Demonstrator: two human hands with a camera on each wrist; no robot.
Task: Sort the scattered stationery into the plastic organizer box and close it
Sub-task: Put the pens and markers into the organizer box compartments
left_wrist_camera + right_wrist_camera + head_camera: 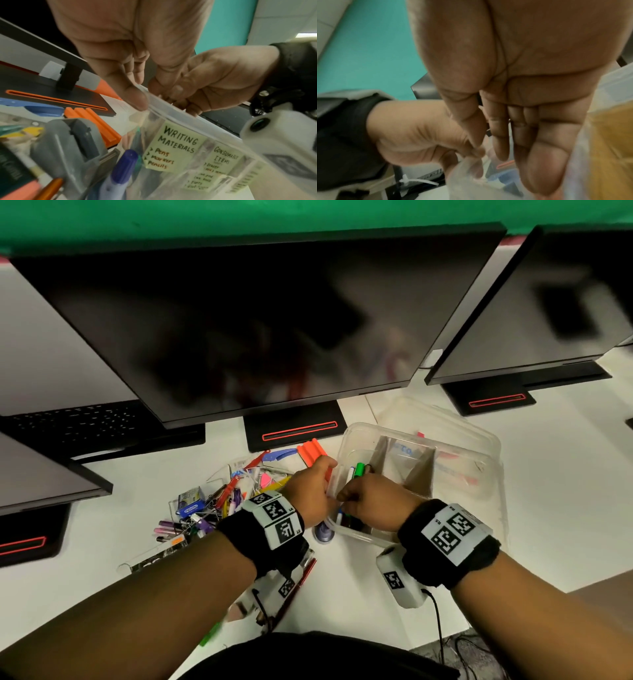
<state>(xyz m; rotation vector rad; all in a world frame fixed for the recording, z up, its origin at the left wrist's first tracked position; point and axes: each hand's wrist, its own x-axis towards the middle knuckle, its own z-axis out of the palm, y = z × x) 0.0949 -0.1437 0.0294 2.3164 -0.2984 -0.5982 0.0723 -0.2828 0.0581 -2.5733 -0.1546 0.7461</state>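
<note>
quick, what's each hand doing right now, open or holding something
Left hand: thumb and fingers pinch the rim of the box.
Right hand: over the box's left compartment, fingers straight, open, nothing seen in it.

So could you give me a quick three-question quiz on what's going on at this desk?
1. True or false: the organizer box has its lid shut.
2. The label on the compartment nearest the left hand reads: A) Writing Materials, B) Kitchen Tools, C) Batteries.
3. What colour is the capped marker standing in the compartment that the right hand reaches into?

Key: 1 false, the box is open. 2 A. 3 green.
</note>
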